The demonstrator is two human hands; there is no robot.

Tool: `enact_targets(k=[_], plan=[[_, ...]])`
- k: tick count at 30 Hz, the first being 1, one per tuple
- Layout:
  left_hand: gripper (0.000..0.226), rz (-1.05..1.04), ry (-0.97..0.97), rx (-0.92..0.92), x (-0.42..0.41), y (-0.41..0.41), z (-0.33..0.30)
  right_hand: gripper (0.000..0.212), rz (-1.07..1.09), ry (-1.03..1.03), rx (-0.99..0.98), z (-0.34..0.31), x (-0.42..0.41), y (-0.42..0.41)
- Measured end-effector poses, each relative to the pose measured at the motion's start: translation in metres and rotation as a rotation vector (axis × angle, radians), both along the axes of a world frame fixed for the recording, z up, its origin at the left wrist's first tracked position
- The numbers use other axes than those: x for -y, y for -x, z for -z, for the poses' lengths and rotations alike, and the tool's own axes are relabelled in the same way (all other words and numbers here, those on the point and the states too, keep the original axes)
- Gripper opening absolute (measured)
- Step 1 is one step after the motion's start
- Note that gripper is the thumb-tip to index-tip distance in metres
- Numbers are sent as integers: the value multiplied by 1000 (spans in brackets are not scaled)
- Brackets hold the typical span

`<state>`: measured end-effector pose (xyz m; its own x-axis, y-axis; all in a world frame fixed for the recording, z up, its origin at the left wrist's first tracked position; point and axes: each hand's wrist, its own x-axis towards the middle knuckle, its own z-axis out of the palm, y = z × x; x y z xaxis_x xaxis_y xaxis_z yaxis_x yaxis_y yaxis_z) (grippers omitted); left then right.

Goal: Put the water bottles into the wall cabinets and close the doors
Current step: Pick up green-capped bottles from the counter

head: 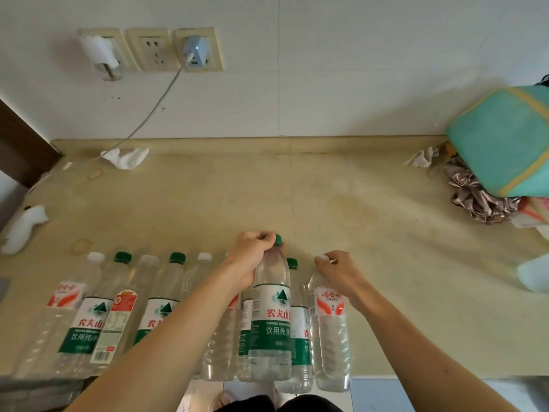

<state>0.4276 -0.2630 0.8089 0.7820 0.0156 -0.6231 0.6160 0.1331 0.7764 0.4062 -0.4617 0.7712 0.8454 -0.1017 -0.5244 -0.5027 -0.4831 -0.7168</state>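
1. Bottles stand in a row along the near edge of the beige surface (pixel 297 179) — no cabinet in view.
2. Left hand (pixel 252 257) is closed around the neck of a green-capped bottle (pixel 271 307), which looks raised above its neighbours.
3. Right hand (pixel 338 272) pinches the white-capped bottle (pixel 331 337) at its top.
4. Risk, as I judge it: neck grips let bottles swing — one could topple the row off the edge.
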Motion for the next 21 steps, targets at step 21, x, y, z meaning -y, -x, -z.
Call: enact_targets(k=[21], plan=[[30,131,-368,950,44,-48,-78,29,53,95,846,-73,31,-8]])
